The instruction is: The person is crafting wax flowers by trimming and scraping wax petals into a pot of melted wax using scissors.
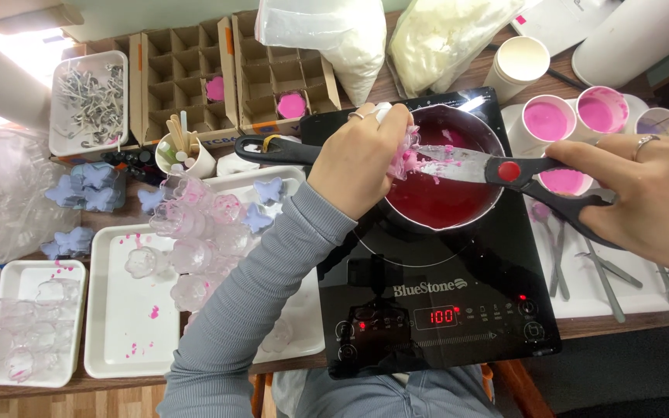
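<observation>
My left hand [361,159] grips a small clear plastic mould smeared with pink wax [406,155] over a metal pot [444,179] of dark red liquid wax. My right hand [648,193] holds black-handled scissors [497,169] with a red pivot. Their blades, caked in pink wax, point left and touch the mould above the pot. The pot sits on a black induction cooker [435,302] with a lit red display. The pot's black handle [272,149] sticks out to the left, behind my left wrist.
White trays [129,325] at left hold clear flower-shaped moulds [187,240] and blue butterfly wax pieces [90,186]. Cardboard dividers [218,73] and bags of white wax [327,35] stand at the back. Paper cups of pink wax [574,116] and metal tools [605,279] lie at right.
</observation>
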